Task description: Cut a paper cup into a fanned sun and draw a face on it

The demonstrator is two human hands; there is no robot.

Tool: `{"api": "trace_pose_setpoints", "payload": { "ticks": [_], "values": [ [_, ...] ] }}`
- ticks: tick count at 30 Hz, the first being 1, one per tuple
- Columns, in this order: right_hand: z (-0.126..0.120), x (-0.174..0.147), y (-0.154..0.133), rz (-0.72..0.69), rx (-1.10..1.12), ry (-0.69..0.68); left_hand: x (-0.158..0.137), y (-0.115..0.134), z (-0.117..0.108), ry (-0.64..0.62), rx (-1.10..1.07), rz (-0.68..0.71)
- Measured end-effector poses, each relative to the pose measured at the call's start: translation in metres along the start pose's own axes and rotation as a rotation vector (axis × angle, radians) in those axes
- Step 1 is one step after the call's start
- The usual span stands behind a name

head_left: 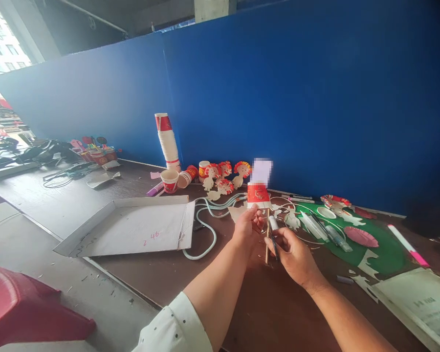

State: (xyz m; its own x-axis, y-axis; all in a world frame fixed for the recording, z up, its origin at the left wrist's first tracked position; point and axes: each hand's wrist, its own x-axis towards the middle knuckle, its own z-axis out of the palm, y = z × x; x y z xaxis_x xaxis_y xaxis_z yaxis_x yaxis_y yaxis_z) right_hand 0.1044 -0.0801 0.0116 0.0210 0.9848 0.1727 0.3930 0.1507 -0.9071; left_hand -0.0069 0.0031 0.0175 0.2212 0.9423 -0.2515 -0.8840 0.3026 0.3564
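Note:
My left hand (250,225) is closed, its fingers at the lower edge of a red paper cup (258,194) with gold print. A pale, pixelated piece (262,170) shows right above the cup. Below the cup a thin wooden stick (267,252) extends downward between my hands. In my right hand (291,252), a slim pen (274,234), white above and dark below, is pinched close beside the stick. Whether the right fingertips also touch the stick, I cannot tell.
A white cardboard tray (132,227) lies at left, with a pale cable (209,227) beside it. Stacked paper cups (167,144) and paper lion-like cutouts (241,175) stand along the blue partition (297,98). Markers and scraps lie on a green mat (385,249) at right.

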Motion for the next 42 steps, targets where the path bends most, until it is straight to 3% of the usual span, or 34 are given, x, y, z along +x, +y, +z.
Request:
{"api": "trace_pose_setpoints", "payload": {
  "ticks": [7,20,25,34,42],
  "values": [
    [-0.001,0.001,-0.002,-0.028,-0.095,0.071,-0.007,-0.004,0.003,-0.021,0.044,-0.036],
    [-0.001,0.001,0.001,-0.049,-0.082,0.085,-0.011,-0.009,0.004,-0.071,0.037,-0.088],
    [-0.001,0.001,0.001,-0.043,-0.075,0.087,-0.01,-0.008,0.004,-0.02,0.081,-0.084],
    [0.001,0.001,0.004,-0.055,-0.081,0.077,-0.012,-0.007,0.005,-0.044,0.062,-0.099],
    [0.003,0.0,0.004,-0.066,-0.178,0.095,-0.013,-0.007,0.006,-0.051,0.023,-0.129]
  ]
}}
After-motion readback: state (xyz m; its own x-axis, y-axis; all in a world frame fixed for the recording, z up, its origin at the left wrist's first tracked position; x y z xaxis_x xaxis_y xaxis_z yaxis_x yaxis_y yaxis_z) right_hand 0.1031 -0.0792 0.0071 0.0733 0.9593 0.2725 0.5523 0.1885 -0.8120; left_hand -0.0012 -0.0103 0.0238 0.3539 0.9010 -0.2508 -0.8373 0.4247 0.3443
